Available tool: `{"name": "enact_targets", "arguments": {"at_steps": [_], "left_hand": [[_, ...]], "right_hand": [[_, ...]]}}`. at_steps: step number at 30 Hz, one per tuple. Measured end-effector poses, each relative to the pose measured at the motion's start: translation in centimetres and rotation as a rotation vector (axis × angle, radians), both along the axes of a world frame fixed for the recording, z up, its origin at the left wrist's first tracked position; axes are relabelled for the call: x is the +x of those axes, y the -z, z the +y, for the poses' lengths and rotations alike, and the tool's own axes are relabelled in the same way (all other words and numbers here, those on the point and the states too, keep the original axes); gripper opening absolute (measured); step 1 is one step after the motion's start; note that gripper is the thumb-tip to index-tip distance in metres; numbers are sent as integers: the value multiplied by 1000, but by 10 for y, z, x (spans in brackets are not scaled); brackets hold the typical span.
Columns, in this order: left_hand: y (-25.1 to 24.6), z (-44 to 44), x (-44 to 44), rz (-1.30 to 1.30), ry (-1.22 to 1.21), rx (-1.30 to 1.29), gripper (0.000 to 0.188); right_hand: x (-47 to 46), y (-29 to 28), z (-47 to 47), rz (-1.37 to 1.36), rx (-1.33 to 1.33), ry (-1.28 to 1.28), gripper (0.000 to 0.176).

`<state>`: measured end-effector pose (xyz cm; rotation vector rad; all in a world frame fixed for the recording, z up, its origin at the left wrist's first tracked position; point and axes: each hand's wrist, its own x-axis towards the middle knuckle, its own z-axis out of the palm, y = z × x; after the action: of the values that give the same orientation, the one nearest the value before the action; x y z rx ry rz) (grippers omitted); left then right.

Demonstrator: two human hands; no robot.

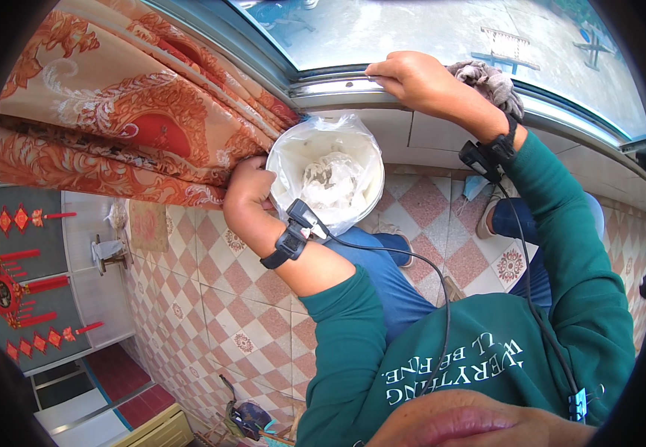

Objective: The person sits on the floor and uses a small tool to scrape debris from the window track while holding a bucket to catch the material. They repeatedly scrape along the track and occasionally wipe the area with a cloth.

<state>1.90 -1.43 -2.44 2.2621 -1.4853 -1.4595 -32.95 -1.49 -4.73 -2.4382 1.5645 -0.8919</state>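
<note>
My left hand point(250, 187) is at the left side of a white bucket point(379, 193) lined with a clear plastic bag point(351, 131); its fingers are partly hidden behind the rim, against the patterned curtain. Crumpled, pale translucent material point(331, 181) lies inside the bag. My right hand point(412, 78) is at the metal window track point(334, 86), fingertips pinched on a small thin object point(373, 77) whose kind I cannot tell. Behind the right wrist, a crumpled grey cloth point(490, 86) rests on the sill.
An orange patterned curtain point(132, 112) hangs at the left. Cables run from both wrist-worn devices across my lap. A blue face mask point(475, 187) is near my foot on the tiled floor point(244, 290). A small stand with a pale cloth point(109, 250) is farther left.
</note>
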Motion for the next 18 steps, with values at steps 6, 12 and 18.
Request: {"name": "enact_targets", "arguments": {"at_steps": [6, 12, 18], "left_hand": [[-4, 1, -1, -39, 51, 13, 40], [-13, 6, -10, -60, 49, 7, 39], [-11, 6, -9, -15, -10, 16, 39]], "right_hand": [[-20, -20, 38, 37, -52, -152, 21], [-21, -41, 34, 205, -340, -177, 21], [-4, -48, -7, 372, -441, -18, 25]]}}
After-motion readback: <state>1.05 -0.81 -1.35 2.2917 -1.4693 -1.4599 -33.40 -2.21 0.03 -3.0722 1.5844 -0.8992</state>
